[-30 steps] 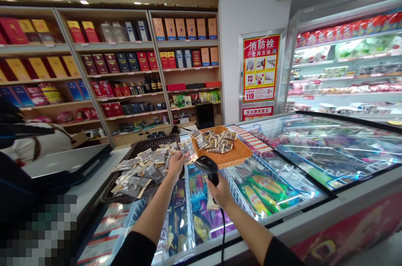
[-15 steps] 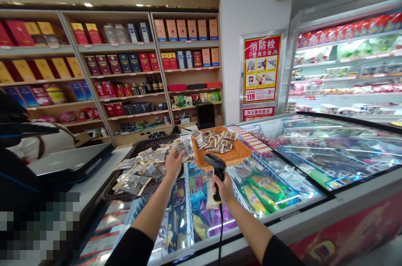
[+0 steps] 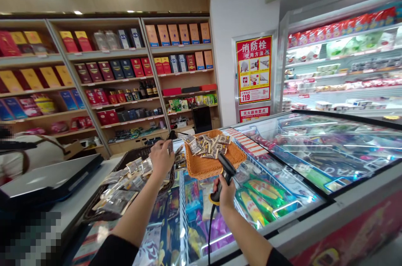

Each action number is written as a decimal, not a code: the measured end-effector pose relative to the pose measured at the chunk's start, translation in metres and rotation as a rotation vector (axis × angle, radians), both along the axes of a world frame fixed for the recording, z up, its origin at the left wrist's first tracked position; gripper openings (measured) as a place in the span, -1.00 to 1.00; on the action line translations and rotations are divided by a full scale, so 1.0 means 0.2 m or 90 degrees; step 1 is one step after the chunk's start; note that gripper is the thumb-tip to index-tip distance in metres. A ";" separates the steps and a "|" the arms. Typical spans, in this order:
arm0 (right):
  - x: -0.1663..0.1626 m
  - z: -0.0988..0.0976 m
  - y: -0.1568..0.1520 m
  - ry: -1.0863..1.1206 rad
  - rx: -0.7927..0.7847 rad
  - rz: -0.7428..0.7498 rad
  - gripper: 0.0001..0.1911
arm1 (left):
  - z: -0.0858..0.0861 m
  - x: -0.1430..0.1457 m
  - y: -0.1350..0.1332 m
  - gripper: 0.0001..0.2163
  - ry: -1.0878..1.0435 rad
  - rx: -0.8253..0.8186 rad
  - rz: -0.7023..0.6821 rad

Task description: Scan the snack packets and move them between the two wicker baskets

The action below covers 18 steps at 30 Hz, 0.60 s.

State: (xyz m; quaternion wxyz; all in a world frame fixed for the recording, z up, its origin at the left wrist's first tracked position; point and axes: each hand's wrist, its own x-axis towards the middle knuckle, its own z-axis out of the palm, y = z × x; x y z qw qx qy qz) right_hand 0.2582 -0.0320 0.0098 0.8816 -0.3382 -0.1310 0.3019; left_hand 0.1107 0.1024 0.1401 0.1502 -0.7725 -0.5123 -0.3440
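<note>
My right hand (image 3: 225, 194) is closed round the grip of a black barcode scanner (image 3: 226, 167), its head tilted toward an orange woven basket (image 3: 204, 167) of small snack packets (image 3: 205, 145) on the freezer's glass lid. My left hand (image 3: 161, 158) is raised over a dark woven basket (image 3: 127, 159), fingers pinched on a small clear snack packet (image 3: 171, 147). More clear packets (image 3: 125, 180) are heaped in that dark basket. The scanner's cord (image 3: 210, 224) hangs down past my right wrist.
A chest freezer (image 3: 314, 161) with sliding glass lids runs to the right, full of frozen goods. A counter with a dark flat device (image 3: 47, 178) lies left, a person in white (image 3: 28, 157) behind it. Shelves of boxed goods (image 3: 119, 69) line the back wall; an open cooler (image 3: 342, 65) stands at right.
My left hand has lifted from the heap in the dark basket with a packet pinched in it. My right hand has swung the scanner rightward toward the orange basket. The view has shifted a little left.
</note>
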 end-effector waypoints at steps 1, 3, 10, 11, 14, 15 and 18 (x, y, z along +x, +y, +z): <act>0.02 0.00 0.00 0.015 0.008 -0.014 -0.68 | -0.01 0.09 0.02 -0.62 0.048 -0.030 -0.059; 0.05 0.01 0.00 0.046 0.014 -0.044 -0.67 | -0.05 0.28 0.08 -0.65 0.132 -0.101 -0.143; 0.08 0.01 0.03 0.096 0.000 -0.088 -0.65 | -0.25 0.71 0.32 -0.68 0.298 -0.200 -0.225; 0.08 0.01 0.04 0.100 -0.003 -0.082 -0.65 | -0.28 0.73 0.35 -0.69 0.315 -0.195 -0.232; 0.06 0.00 0.07 0.098 -0.011 -0.070 -0.67 | -0.36 0.77 0.40 -0.71 0.322 -0.169 -0.252; 0.05 0.00 0.08 0.095 -0.014 -0.071 -0.68 | -0.38 0.78 0.42 -0.72 0.309 -0.163 -0.253; 0.05 0.01 0.09 0.079 -0.024 -0.079 -0.70 | -0.39 0.78 0.43 -0.78 0.252 -0.162 -0.256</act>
